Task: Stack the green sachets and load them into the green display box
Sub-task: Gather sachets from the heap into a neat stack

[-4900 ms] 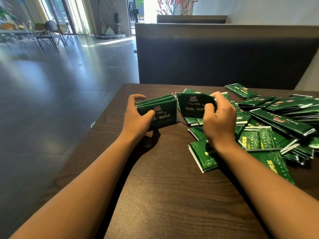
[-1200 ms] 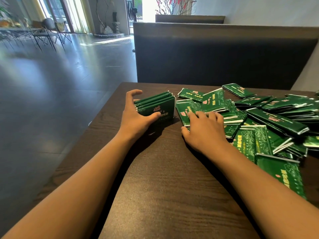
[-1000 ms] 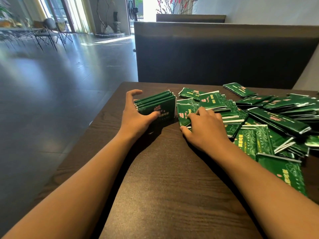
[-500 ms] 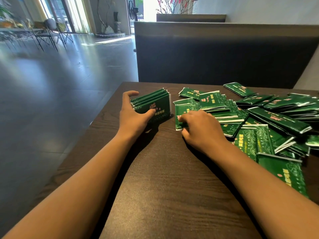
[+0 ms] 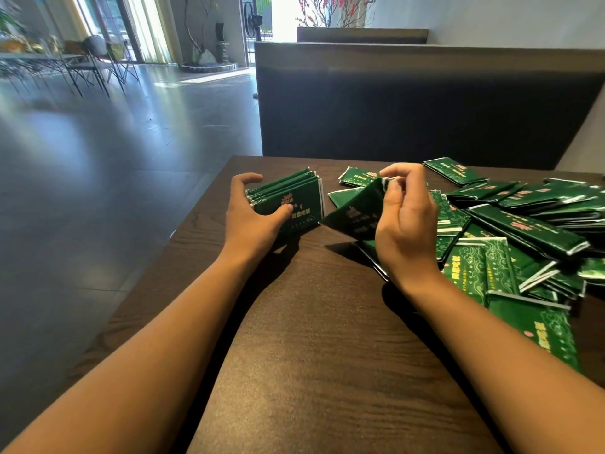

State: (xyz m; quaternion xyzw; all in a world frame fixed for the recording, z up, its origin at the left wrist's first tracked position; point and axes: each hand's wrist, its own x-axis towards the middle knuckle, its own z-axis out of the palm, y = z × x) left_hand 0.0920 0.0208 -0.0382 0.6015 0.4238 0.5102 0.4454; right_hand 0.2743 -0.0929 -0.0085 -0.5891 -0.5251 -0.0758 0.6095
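In the head view, a dark wood-grain tabletop (image 5: 327,339) carries everything; no display box shows in this picture, so the sachets lie loose or in hand. The left hand (image 5: 252,221) has its grip closed on a stack of sachets (image 5: 289,199) standing on edge on the tabletop, left of centre and toward the far side, thumb pressed on the near face and fingers curled over the far side. The stack's edges are lined up, several dark green packets thick, with white sealed ends on its right side and a pale printed emblem on the face turned to the camera. Just right of it, the right hand (image 5: 406,224) pinches a single sachet (image 5: 357,211) by its upper corner between thumb and fingertips; the packet hangs tilted, its lower left corner close to the stack's right edge, whether touching it I cannot tell. It is dark green with faint print. To the right spreads a loose pile of sachets (image 5: 510,231), overlapping at many angles, some showing swirling light-green patterns and yellow lettering, reaching from the far right edge to the near right. Behind the tabletop stands a dark bench back (image 5: 409,103).
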